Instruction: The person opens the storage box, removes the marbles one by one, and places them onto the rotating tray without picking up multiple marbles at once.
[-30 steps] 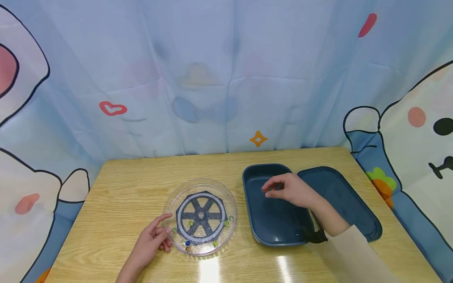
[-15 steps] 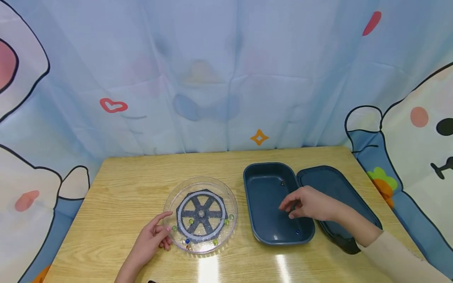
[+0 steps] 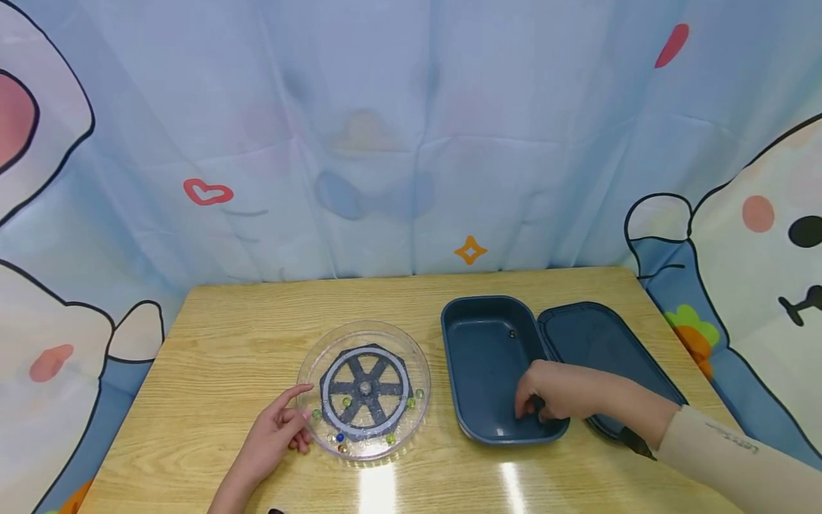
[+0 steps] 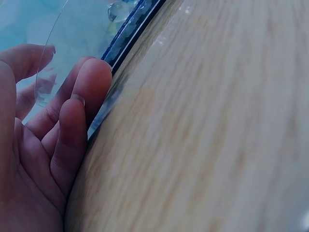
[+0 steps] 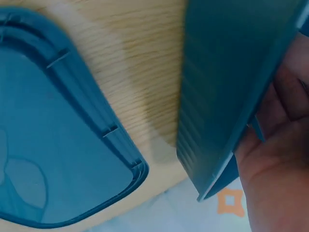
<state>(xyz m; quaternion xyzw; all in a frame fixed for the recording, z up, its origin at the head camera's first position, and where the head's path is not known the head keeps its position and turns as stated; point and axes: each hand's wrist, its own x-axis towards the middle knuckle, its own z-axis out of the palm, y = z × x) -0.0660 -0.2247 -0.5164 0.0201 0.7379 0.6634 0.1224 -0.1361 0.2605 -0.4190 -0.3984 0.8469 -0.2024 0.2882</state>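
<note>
A clear round dish (image 3: pixel 417 357) with a dark six-spoked wheel pattern stands on the table. Several glass marbles lie in it, among them a blue marble (image 3: pixel 340 437) and an amber one (image 3: pixel 342 448). My left hand (image 3: pixel 272 435) holds the dish's left rim, index finger and thumb over the edge, other fingers curled outside against its side. My right hand (image 3: pixel 555 392) reaches down into a dark blue plastic box (image 3: pixel 478 371), fingers bent toward its floor near the front right corner. I cannot tell whether its fingertips pinch anything. A small dark marble (image 3: pixel 511 333) lies farther back in the box.
The box's dark blue lid (image 3: pixel 604 343) lies flat on the table to the right, under the right forearm. A patterned cloth (image 3: pixel 385 143) hangs behind the wooden table (image 3: pixel 231 343). A small black object (image 3: pixel 275 511) shows at the bottom edge.
My right hand came from above the box's middle, moved right, then lowered to its front right, where it now covers the blue marble seen there before. My left hand and the dish stay put.
</note>
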